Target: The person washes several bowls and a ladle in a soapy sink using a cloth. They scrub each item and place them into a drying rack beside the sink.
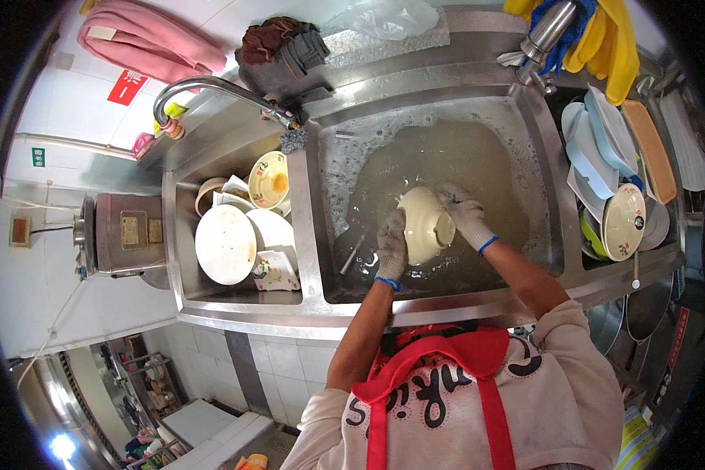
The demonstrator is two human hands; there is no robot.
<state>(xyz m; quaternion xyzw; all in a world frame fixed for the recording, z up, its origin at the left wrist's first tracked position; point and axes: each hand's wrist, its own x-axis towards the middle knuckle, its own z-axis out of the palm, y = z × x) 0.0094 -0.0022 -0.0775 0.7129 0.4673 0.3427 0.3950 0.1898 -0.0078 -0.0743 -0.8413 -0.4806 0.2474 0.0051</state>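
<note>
A cream-coloured bowl (424,226) is held between my two hands, low over the cloudy water of the middle sink basin (313,235), its foot ring turned to the right. My left hand (392,241), in a wet knit work glove, grips the bowl's left side. At its upper right side my right hand (463,208), gloved alike, has its fingers against the bowl. Both gloves have blue cuffs. Left of the bowl, a thin metal rod (352,254) lies partly in the water. Suds float along the basin's far and left parts.
The left basin holds white plates (225,244), a patterned bowl (268,180) and other dishes. In the right basin are pale blue dishes (593,158), an oval patterned plate (623,222) and a brown tray (649,158). A curved faucet (211,83) and yellow gloves (614,53) are at the far side.
</note>
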